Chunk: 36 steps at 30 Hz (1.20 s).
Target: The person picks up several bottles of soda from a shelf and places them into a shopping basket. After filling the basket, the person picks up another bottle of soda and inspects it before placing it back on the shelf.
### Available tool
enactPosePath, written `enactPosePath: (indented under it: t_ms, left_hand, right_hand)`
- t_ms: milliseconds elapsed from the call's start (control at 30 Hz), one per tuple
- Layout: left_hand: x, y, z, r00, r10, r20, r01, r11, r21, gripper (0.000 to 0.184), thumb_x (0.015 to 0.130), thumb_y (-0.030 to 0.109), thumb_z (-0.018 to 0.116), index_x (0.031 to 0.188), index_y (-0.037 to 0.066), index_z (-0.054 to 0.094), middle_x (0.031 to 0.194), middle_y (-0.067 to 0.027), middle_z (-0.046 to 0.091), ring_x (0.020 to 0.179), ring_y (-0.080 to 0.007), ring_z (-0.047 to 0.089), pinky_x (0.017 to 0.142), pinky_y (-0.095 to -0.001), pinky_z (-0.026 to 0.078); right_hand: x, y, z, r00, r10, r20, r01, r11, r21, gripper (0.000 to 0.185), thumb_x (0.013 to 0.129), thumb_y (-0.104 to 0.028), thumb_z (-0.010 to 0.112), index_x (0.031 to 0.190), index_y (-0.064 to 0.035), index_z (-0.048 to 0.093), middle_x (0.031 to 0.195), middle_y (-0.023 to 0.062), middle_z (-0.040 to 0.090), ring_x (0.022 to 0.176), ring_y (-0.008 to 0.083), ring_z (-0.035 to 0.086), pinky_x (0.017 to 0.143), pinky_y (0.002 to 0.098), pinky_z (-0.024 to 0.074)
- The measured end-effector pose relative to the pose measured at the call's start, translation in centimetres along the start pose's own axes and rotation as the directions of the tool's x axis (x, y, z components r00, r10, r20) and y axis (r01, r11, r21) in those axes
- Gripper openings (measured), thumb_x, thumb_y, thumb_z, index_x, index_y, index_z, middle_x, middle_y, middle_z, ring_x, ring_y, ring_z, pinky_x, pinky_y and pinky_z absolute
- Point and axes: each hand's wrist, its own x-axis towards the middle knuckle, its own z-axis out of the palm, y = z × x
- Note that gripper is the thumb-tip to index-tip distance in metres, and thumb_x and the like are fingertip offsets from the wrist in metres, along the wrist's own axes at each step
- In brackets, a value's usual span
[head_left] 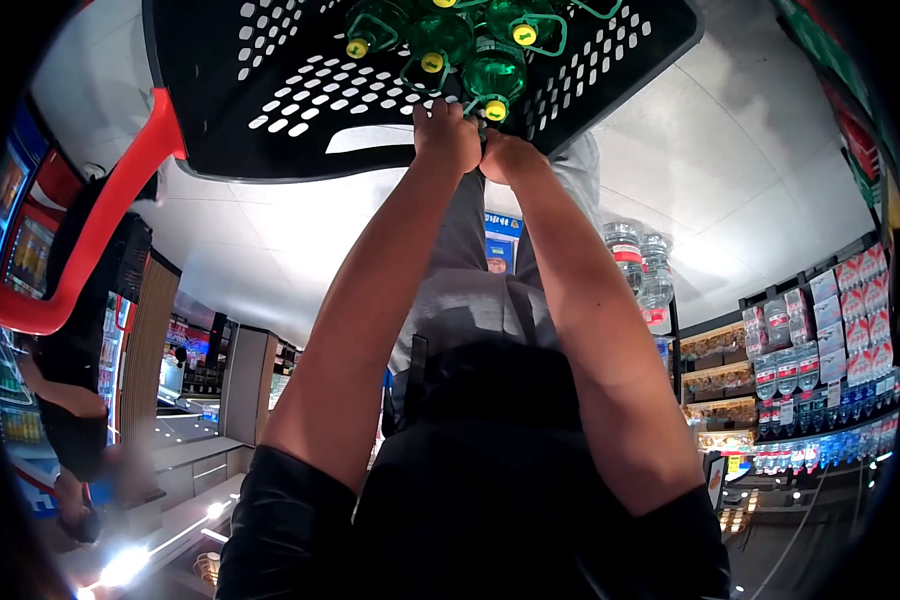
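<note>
A black perforated basket [270, 150] with a red handle [120, 190] fills the top of the view. Several green bottles [495, 76] with yellow caps and green carrying loops lie in it. My left hand [448, 136] is closed at the basket's near edge, close to the nearest bottle's cap and loop. Beside it, my right hand [512, 157] is also closed, the two hands nearly touching. What the fingers grip is hidden, whether the basket's edge or a bottle loop.
Pale floor tiles [710, 140] surround the basket. Packs of clear bottles [640, 262] stand right of my legs. Shelves with bottles and packs [820, 340] line the right side. At the left are another person in dark clothes [75, 410] and lit display coolers [30, 240].
</note>
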Motion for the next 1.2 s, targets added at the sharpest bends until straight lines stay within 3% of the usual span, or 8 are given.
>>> enactPosePath:
  t_ms: [200, 400, 433, 467, 700, 867, 1067, 1200]
  left_hand:
    - [0.5, -0.7, 0.4, 0.998, -0.005, -0.068, 0.005, 1.0, -0.002, 0.033, 0.084, 0.031, 0.051, 0.114, 0.021, 0.06, 0.123, -0.0061, 0.053, 0.12, -0.0261, 0.043, 0.096, -0.0508, 0.033]
    - [-2.0, -0.6, 1.6, 0.864, 0.086, -0.495, -0.201, 0.963, -0.182, 0.025, 0.073, 0.025, 0.059, 0.098, 0.018, 0.058, 0.092, -0.0084, 0.065, 0.093, -0.0314, 0.06, 0.075, -0.0515, 0.044]
    - [-2.6, -0.4, 0.9, 0.914, 0.102, -0.393, -0.209, 0.948, -0.239, 0.029, 0.073, 0.028, 0.058, 0.099, 0.016, 0.057, 0.088, -0.0118, 0.066, 0.088, -0.0339, 0.063, 0.073, -0.0505, 0.047]
    - [-3.5, 0.2, -1.6, 0.998, 0.042, -0.043, -0.057, 0.891, -0.451, 0.04, 0.075, 0.035, 0.056, 0.11, 0.015, 0.056, 0.101, -0.012, 0.068, 0.102, -0.0318, 0.061, 0.091, -0.0512, 0.039]
    - [-13.3, 0.2, -2.1, 0.958, 0.132, -0.255, -0.247, 0.832, -0.496, 0.033, 0.076, 0.037, 0.06, 0.097, 0.013, 0.056, 0.091, -0.0127, 0.066, 0.088, -0.0326, 0.064, 0.074, -0.0444, 0.048]
    - [-15.2, -0.9, 2.2, 0.871, 0.329, -0.364, -0.491, 0.565, -0.663, 0.025, 0.079, 0.026, 0.058, 0.095, 0.007, 0.052, 0.084, -0.0122, 0.062, 0.078, -0.0271, 0.06, 0.067, -0.0397, 0.046]
    - [-19.1, -3.2, 0.9, 0.815, 0.48, -0.326, -0.567, 0.543, -0.62, 0.03, 0.085, 0.028, 0.054, 0.106, 0.007, 0.056, 0.091, -0.0094, 0.062, 0.084, -0.022, 0.058, 0.074, -0.0359, 0.047]
    - [-17.9, -3.7, 1.0, 0.802, 0.549, -0.234, -0.533, 0.483, -0.695, 0.017, 0.09, 0.026, 0.05, 0.093, 0.01, 0.053, 0.075, 0.0, 0.052, 0.066, -0.0112, 0.047, 0.057, -0.0297, 0.04]
  right_hand:
    - [-0.5, -0.7, -1.4, 0.995, 0.066, 0.078, -0.069, 0.997, 0.039, 0.05, 0.085, -0.017, 0.049, 0.134, -0.0164, 0.041, 0.133, 0.009, 0.052, 0.118, 0.0301, 0.054, 0.092, 0.0472, 0.0465]
    - [-4.4, 0.4, -4.2, 0.994, -0.056, -0.094, 0.046, 0.994, -0.102, 0.048, 0.087, -0.022, 0.046, 0.134, -0.0186, 0.041, 0.126, 0.009, 0.058, 0.114, 0.0298, 0.057, 0.089, 0.0446, 0.0487]
    - [-4.5, 1.3, -4.0, 0.985, -0.124, -0.116, 0.105, 0.981, -0.162, 0.046, 0.086, -0.026, 0.048, 0.131, -0.0167, 0.043, 0.12, 0.0119, 0.06, 0.109, 0.0324, 0.059, 0.087, 0.0454, 0.0491]
    - [-4.1, 1.7, -4.2, 0.969, -0.195, -0.153, 0.157, 0.961, -0.229, 0.046, 0.085, -0.03, 0.049, 0.128, -0.0148, 0.045, 0.114, 0.0147, 0.063, 0.103, 0.035, 0.061, 0.086, 0.0461, 0.0496]
    - [-12.4, 2.5, -0.8, 0.896, -0.314, -0.313, 0.247, 0.94, -0.236, 0.047, 0.079, -0.04, 0.057, 0.117, -0.0132, 0.057, 0.11, 0.0172, 0.064, 0.102, 0.0339, 0.062, 0.085, 0.0469, 0.049]
    - [-15.6, 2.7, 2.1, 0.884, -0.362, -0.294, 0.326, 0.931, -0.166, 0.054, 0.076, -0.04, 0.06, 0.123, -0.0138, 0.057, 0.112, 0.0191, 0.063, 0.104, 0.034, 0.06, 0.089, 0.0439, 0.0476]
    - [-19.3, 0.8, 4.4, 0.824, -0.407, -0.393, 0.357, 0.913, -0.196, 0.057, 0.074, -0.047, 0.061, 0.121, -0.0136, 0.06, 0.115, 0.0186, 0.062, 0.107, 0.0333, 0.059, 0.09, 0.0419, 0.0468]
    - [-16.9, 1.6, 4.6, 0.777, -0.432, -0.457, 0.353, 0.901, -0.252, 0.05, 0.076, -0.041, 0.058, 0.116, -0.0112, 0.063, 0.109, 0.0162, 0.065, 0.1, 0.032, 0.062, 0.087, 0.0415, 0.0485]
